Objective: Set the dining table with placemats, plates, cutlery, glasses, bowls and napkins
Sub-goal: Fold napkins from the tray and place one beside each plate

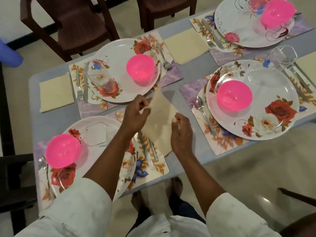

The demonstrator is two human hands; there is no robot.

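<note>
A cream napkin hangs tilted above the table between my hands, over the right edge of the near left placemat. My left hand pinches its upper left edge. My right hand pinches its right edge with thumb and fingers. Under the napkin lie a knife and a fork beside the near left floral plate. That plate carries a pink bowl and a clear glass.
Three other floral plates hold pink bowls: far left, near right, far right. Cream napkins lie flat at the left and centre back. Dark chairs stand behind the grey table.
</note>
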